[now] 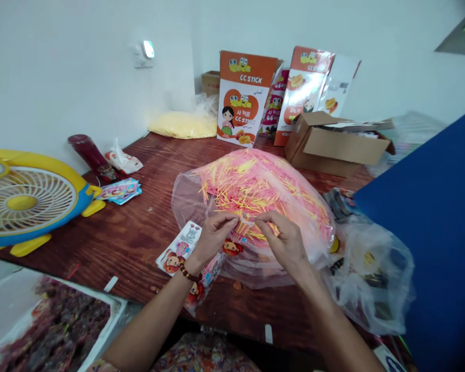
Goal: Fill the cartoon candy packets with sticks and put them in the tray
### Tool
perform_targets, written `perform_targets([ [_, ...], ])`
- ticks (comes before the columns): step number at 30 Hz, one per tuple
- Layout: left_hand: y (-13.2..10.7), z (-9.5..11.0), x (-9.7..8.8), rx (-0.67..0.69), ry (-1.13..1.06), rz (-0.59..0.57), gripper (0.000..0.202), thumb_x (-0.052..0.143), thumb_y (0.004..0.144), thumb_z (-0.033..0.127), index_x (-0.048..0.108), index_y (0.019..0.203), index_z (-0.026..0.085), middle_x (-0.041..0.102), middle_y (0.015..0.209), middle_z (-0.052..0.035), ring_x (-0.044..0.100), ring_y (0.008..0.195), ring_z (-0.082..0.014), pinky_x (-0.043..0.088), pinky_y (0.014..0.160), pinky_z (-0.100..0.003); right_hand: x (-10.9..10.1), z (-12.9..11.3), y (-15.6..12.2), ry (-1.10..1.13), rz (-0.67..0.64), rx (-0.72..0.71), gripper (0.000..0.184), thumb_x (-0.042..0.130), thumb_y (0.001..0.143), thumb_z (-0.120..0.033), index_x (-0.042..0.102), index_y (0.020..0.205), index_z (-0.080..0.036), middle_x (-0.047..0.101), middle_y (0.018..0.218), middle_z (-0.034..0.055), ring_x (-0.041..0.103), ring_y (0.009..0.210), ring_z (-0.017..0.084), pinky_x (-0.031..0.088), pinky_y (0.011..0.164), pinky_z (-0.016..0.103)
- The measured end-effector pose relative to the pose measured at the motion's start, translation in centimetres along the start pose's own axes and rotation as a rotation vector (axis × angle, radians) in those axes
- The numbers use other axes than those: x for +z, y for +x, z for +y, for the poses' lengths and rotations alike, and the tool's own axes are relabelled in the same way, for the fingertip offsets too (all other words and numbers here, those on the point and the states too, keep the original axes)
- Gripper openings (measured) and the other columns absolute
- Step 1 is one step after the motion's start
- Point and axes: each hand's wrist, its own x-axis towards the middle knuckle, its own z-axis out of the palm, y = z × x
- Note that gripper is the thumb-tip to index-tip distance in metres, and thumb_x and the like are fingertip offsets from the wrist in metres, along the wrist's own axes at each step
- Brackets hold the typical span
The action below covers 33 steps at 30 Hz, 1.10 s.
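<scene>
A worker's left hand (216, 235) and right hand (284, 240), thumbs and fingertips close together, pinch opposite sides of the upper edge of a small printed packet (232, 247) above the near side of a large clear bag (188, 195) heaped with pink and yellow sticks (236, 188). More printed packets (177, 252) lie by the left wrist, ringed by a beaded bracelet (189, 275), on a dark red wooden table (151, 225). Behind the bag stands a "CC STICK" carton (238, 101), while a yellow-and-blue fan (67, 217) occupies the table's left end.
</scene>
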Motion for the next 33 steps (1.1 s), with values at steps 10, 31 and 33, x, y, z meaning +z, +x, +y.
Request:
perform_targets([
  [10, 0.0, 1.1, -0.4, 0.085, 0.055, 0.059, 0.011, 0.069, 0.083, 0.024, 0.078, 0.084, 0.019, 0.073, 0.092, -0.0056, 0.065, 0.089, -0.0176, 0.05, 0.084, -0.03, 0.7, 0.8, 1.0, 0.3, -0.071, 0.133, 0.019, 0.066, 0.086, -0.039, 0.069, 0.079, -0.021, 0.069, 0.075, 0.0004, 0.064, 0.071, 0.015, 0.051, 0.067, 0.027],
  [31, -2.9, -2.4, -3.4, -0.459, -0.107, -0.115, 0.028, 0.083, 0.067, 0.036, 0.073, 0.077, 0.012, 0.066, 0.069, -0.0008, 0.053, 0.061, -0.0118, 0.039, 0.059, -0.024, 6.4, 3.2, -0.3, 0.63, -0.196, 0.481, 0.029, 0.075, 0.071, -0.043, 0.057, 0.069, -0.021, 0.053, 0.06, -0.0055, 0.046, 0.052, 0.009, 0.042, 0.052, 0.024],
  [33, -3.3, -2.6, -3.7, -0.473, -0.142, -0.12, 0.029, 0.084, 0.066, 0.035, 0.073, 0.081, 0.013, 0.067, 0.072, -0.001, 0.055, 0.064, -0.0123, 0.042, 0.061, -0.024, 6.7, 3.1, -0.2, 0.612, -0.195, 0.469, 0.026, 0.072, 0.074, -0.042, 0.059, 0.07, -0.02, 0.052, 0.06, -0.005, 0.046, 0.053, 0.01, 0.04, 0.052, 0.025],
])
